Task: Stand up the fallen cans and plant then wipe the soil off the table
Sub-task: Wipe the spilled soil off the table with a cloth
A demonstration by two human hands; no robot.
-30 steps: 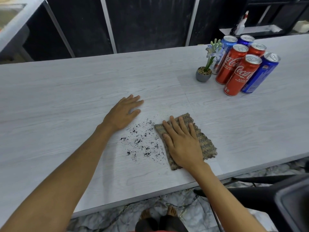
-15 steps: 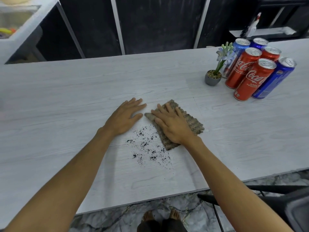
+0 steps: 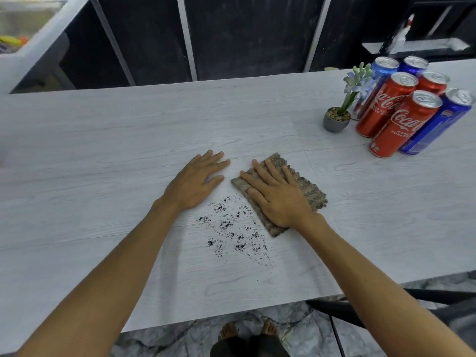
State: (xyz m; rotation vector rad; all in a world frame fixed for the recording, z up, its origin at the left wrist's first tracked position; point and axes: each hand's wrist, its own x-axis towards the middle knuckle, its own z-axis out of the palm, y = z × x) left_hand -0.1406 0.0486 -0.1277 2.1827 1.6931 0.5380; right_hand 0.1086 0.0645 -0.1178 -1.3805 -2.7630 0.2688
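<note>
On the table point(image 3: 103, 140) right in front of me, my right hand point(image 3: 278, 199) is flat on the cloth point(image 3: 309, 188), fingers straight and spread, pressing down on it rather than gripping it. My left hand point(image 3: 195, 181) is also flat and relaxed on the bare tabletop, holding nothing, just beside the cloth's far-left corner. The cans point(image 3: 401, 119) and the little plant point(image 3: 337, 117) are already upright, off at the far right, well apart from all this, so I reckon the wiping is all that's left. The bit that matters: the soil point(image 3: 231, 228) sits to the left of the cloth and closer to me, scattered between my left wrist and the cloth's long edge and trailing toward the near edge of the table. The cloth lies on a diagonal, long axis running from far-left to near-right, so that long edge faces the crumbs pretty much broadside. My guess is the move is dragging it left and toward me. The right hand's the obvious one since it's on the cloth.
</note>
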